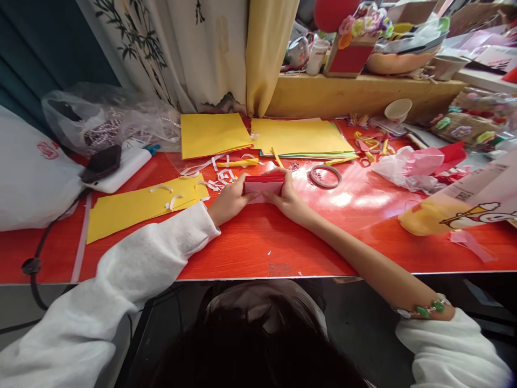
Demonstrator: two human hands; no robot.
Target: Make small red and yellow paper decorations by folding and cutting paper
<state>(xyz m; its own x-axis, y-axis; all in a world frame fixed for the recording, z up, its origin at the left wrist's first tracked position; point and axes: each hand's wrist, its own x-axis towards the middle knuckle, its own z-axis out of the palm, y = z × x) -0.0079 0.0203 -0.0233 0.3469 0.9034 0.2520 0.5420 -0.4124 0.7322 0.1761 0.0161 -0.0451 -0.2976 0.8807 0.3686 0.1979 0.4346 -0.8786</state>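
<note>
Between my two hands, just above the red table point(242, 237), is a small stack of red folded paper point(264, 186), its near face pinkish red. My left hand point(232, 199) grips its left end, the thumb on the near side. My right hand point(291, 196) wraps around the right end in the same way. Curled white paper strips point(222, 178) lie just beyond my left hand. A roll of tape point(325, 177) rests flat to the right of my right hand. Long yellow paper sheets point(141, 207) with white strips on them lie to the left.
At the back are two stacks of yellow paper point(214, 134), point(301, 136). A phone point(102, 164) leans on a white box at left, near plastic bags. On the right stand a drink cup point(460, 202), crumpled pink paper point(416, 164) and a white bowl point(398, 110).
</note>
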